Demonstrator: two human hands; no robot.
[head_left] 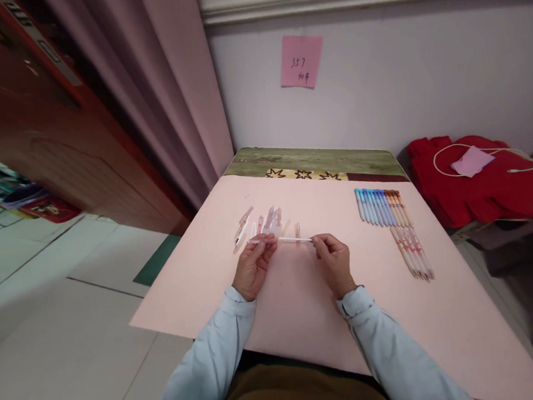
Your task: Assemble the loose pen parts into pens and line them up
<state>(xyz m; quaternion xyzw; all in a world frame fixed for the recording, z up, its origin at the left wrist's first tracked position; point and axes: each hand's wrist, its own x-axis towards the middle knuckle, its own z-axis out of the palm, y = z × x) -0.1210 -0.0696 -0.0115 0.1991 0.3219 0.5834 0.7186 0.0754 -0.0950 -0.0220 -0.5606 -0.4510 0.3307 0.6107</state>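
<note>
My left hand (252, 268) pinches a clear pinkish pen barrel (264, 240) above the pink table sheet (299, 309). My right hand (333, 260) pinches the far end of a thin white refill (294, 240) that runs from the barrel toward its fingers. Both hands are closed, a little apart, with the refill bridging them. Just beyond my left hand lies a loose heap of clear pen parts (261, 223).
A row of blue and orange pens (381, 206) lies at the right, with several pink pens (411, 252) below it. A red cloth (480, 184) with a white cable sits off the table's right edge. A pink sticky note (301, 60) is on the wall.
</note>
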